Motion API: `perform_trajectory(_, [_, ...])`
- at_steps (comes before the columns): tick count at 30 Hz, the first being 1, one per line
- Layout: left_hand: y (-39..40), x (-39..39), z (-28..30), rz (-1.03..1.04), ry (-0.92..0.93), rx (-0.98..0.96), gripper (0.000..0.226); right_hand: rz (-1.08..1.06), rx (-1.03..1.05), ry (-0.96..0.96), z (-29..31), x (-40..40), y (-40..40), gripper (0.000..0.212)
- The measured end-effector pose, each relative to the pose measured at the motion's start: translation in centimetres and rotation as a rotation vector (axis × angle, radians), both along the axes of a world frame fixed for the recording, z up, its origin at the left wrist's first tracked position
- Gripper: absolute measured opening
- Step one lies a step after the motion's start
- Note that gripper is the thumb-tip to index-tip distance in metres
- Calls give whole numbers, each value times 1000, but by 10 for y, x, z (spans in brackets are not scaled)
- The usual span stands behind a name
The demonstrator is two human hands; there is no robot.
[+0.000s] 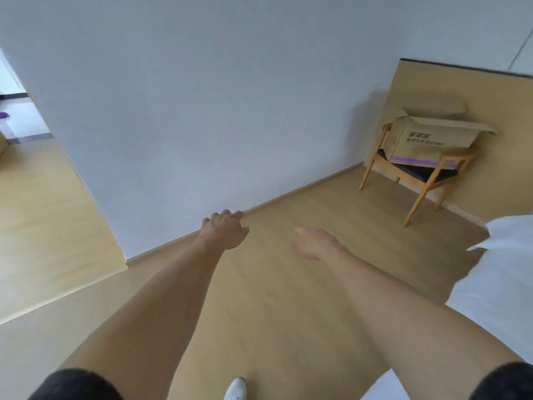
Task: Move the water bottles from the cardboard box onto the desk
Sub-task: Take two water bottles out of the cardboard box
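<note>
Both the left hand (226, 229) and right hand (315, 243) hang loose, holding nothing. The cardboard box (432, 140) sits on the chair (418, 174) seat, well apart; no bottles or desk visible, so nothing looks moved yet

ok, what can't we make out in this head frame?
- Inside of the open brown cardboard box on the wooden chair: its near wall hides the contents, so no water bottles show.
- Desk: not identifiable; the white surface at right is cut by the frame edge.
- Print on the box: too small and blurred.
- Right hand: motion-blurred, fingers unclear. Left hand holds nothing.
</note>
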State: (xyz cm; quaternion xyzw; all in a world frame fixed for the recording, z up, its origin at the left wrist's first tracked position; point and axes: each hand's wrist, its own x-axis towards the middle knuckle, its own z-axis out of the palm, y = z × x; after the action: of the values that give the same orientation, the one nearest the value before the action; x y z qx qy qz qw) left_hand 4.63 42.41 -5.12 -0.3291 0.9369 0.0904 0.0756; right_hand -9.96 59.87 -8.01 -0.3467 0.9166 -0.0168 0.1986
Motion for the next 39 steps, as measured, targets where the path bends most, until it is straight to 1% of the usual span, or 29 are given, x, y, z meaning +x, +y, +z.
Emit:
perform_trajectory(5, [-69, -110, 12, -138, 36, 41, 53, -179, 40, 28, 14, -75, -36, 59])
perform_trajectory(9, [-91, -195, 20, -265, 60, 63, 51, -268, 45, 56, 24, -125, -53, 62])
perform_trajectory(15, [-73, -301, 11, -486, 25, 48, 51, -451, 13, 64, 23, -196, -42, 61])
perform_trajectory(21, [-46, -401, 2, -637, 0, 3, 49, -627, -29, 15, 7, -281, -8, 62])
perform_trajectory(28, [-24, -544, 6, -680, -39, -45, 49, -732, -131, -51, -7, -414, 29, 65])
perform_trajectory(31, [-9, -610, 21, -694, -18, -53, 46, -762, -148, -59, 8, -472, 47, 64])
perform_trajectory(35, [15, -684, 36, -748, 14, -48, 34, -793, -154, -28, 37, -539, 63, 56])
perform_trajectory(39, [33, -752, 37, -778, 29, -30, 35, -788, -140, 8, 48, -598, 69, 54])
